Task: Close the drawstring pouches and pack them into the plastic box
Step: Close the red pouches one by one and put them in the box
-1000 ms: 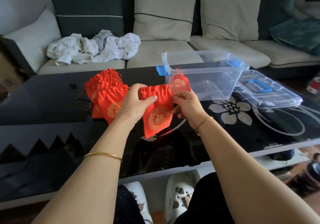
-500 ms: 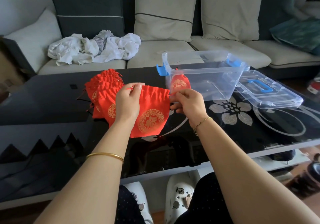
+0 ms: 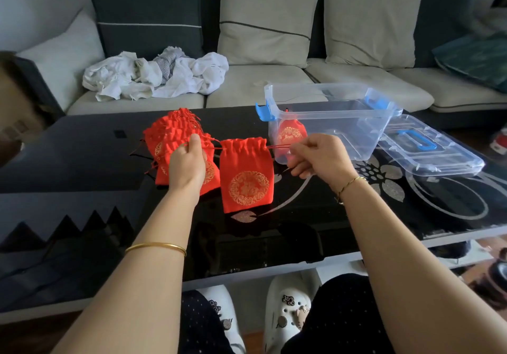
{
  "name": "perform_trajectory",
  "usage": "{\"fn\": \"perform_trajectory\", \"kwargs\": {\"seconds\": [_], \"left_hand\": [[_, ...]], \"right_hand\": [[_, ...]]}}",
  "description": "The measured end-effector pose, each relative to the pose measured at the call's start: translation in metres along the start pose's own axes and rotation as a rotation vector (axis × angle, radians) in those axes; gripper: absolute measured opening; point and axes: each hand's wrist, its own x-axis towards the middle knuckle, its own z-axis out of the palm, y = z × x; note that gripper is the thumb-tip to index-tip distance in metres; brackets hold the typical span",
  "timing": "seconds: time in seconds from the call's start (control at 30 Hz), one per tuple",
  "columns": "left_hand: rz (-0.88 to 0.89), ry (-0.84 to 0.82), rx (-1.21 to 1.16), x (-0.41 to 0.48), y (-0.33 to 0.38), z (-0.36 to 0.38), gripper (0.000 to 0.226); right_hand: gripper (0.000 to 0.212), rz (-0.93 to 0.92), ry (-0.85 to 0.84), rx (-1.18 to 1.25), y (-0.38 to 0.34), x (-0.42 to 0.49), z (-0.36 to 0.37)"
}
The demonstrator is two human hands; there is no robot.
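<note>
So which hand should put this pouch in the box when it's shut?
Right, probably. The right hand pinches the cord on the pouch, close in front of the box. The left hand holds the other end, farther off by the pile.

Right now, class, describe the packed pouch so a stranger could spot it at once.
On the black table stands a clear plastic box with blue latches. At its left end sits one red pouch with a gold emblem. It alone is inside the box; the others are outside.
</note>
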Motion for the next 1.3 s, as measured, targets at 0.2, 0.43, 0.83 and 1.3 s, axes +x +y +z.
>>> {"fn": "perform_trajectory", "kwargs": {"seconds": [0.2, 0.43, 0.83, 1.3], "left_hand": [[-0.243, -0.078, -0.172, 0.005, -0.001, -0.009, 0.041], [-0.636, -0.293, -0.704, -0.001, 0.003, -0.01, 0.038], [-0.214, -0.183, -0.861, -0.003, 0.029, 0.0, 0.044], [0.248, -0.598, -0.086, -0.031, 0.043, 0.015, 0.011]], "right_hand": [[0.04, 0.295, -0.076, 0.243, 0.002, 0.007, -0.001], [0.037, 0.599, -0.283, 1.265, 0.012, 0.011, 0.018], [0.031, 0.397, 0.148, 0.899, 0.0, 0.018, 0.011], [0.03, -0.322, 0.059, 0.2, -0.064, -0.009, 0.033]]}}
